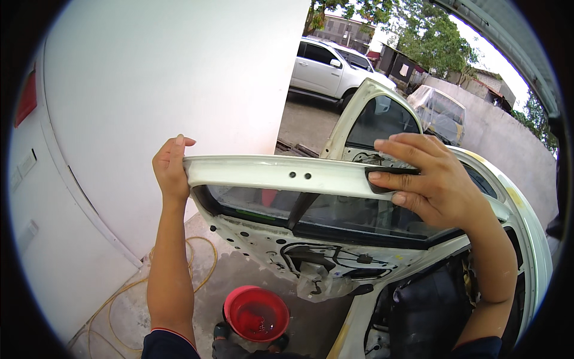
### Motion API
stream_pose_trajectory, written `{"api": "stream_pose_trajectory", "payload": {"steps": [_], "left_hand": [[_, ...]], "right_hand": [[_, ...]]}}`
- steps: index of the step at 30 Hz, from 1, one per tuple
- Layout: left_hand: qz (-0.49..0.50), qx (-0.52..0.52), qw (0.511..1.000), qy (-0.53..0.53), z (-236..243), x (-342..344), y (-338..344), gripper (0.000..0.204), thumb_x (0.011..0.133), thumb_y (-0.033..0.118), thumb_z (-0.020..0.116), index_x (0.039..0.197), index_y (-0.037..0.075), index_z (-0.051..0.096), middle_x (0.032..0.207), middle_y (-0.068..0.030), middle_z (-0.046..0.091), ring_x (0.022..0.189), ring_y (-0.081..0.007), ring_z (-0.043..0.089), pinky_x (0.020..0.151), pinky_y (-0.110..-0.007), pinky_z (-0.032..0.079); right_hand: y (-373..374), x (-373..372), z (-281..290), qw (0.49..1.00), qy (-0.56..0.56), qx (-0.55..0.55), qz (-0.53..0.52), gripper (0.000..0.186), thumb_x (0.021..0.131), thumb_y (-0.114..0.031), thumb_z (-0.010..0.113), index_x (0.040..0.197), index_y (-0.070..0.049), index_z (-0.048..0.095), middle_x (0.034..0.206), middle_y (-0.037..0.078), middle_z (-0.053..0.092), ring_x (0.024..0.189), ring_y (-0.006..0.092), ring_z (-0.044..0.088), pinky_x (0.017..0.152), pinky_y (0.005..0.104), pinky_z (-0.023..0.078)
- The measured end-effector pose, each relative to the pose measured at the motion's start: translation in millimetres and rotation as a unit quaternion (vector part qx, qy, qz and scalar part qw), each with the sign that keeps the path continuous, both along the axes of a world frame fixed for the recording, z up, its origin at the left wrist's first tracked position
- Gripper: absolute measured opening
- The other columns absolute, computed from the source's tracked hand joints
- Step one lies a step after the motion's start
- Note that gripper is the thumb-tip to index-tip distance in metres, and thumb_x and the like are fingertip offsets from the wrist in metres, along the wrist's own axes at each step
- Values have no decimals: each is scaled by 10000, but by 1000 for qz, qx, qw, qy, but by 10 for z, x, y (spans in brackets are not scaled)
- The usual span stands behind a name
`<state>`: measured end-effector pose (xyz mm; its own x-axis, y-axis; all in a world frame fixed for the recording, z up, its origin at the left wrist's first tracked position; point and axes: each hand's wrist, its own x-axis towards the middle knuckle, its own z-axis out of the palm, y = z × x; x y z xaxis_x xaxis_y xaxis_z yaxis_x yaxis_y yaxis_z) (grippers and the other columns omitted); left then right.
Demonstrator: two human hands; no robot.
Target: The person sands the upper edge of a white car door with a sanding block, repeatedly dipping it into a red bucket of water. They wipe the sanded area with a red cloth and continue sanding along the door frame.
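A white car door (251, 170) with a bare inner panel is in front of me. My left hand (171, 167) grips the left end of its upper window frame, thumb raised at the edge. My right hand (436, 179) is at the right part of that frame, holding a flat black pad (379, 185) against it, fingers spread across the pad. Two small dark holes show in the frame between my hands. The door's glass (365, 215) lies below the frame.
Below are a red basin (257, 317) between my feet and a yellow hose (200, 245). A white wall (161, 72) is left. The white car body (532, 227) and another open door (335, 131) are right and behind, with a parked white vehicle (317, 72) beyond.
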<state>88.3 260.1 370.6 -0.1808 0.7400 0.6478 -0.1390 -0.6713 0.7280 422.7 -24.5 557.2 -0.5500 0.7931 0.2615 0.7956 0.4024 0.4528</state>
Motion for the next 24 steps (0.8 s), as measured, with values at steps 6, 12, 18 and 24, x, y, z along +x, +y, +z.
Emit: {"api": "stream_pose_trajectory", "payload": {"steps": [6,12,18,24], "left_hand": [[-4,9,1000,2,-22,-10,11,381,1037,306,590,861,-4,724,695,39,570,673,-70,443,640,-260,366],[-1,37,999,-20,6,32,8,326,1028,251,603,875,-11,723,682,39,569,653,-54,434,606,-250,352],[-10,34,999,-28,-4,47,5,287,1017,224,631,877,-11,718,662,41,552,619,-43,412,564,-246,326],[-28,42,998,-43,-12,63,-8,293,1025,240,632,905,-14,714,656,39,550,602,-37,407,545,-242,311]], "right_hand": [[675,-897,-225,999,-1,33,16,306,942,-332,658,1186,-212,798,1511,121,528,1395,339,471,1115,532,375],[469,-1116,61,994,-24,-18,-108,339,983,-397,611,1233,-242,779,1591,102,466,1488,343,391,1165,566,321],[823,-1416,-249,999,1,15,-47,322,983,-414,623,1261,-326,759,1643,80,399,1533,342,314,1198,623,255],[541,-1320,23,983,14,-39,-181,323,996,-430,596,1240,-314,774,1665,85,364,1566,377,234,1222,640,185]]}}
